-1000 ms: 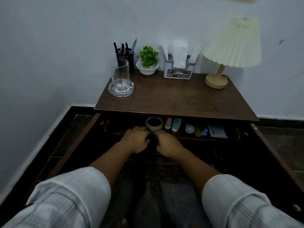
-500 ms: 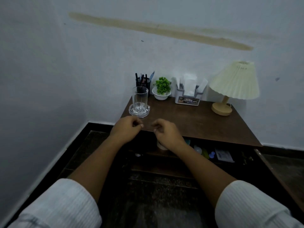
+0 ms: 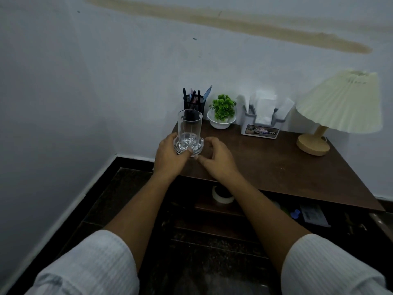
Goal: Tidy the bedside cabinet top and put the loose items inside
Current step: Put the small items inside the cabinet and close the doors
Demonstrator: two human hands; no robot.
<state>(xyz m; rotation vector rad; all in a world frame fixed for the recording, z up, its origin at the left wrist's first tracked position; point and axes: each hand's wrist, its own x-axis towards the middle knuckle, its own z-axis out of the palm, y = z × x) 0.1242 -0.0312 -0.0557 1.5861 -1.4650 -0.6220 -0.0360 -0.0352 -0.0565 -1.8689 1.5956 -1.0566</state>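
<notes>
Dark desk (image 3: 265,165), lamp (image 3: 340,103) at far right. At its left edge the left hand (image 3: 170,159) has its grip round a glass dish (image 3: 200,144) bearing an upright tumbler (image 3: 190,124); the right hand (image 3: 218,160), grip loosely half-open, hovers just beside.

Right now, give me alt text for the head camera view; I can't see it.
A person's left hand grips a glass dish holding a tumbler at the left edge of a cabinet top, the right hand close beside it. Behind stand a pen pot, plant, tissue box and lamp.
</notes>
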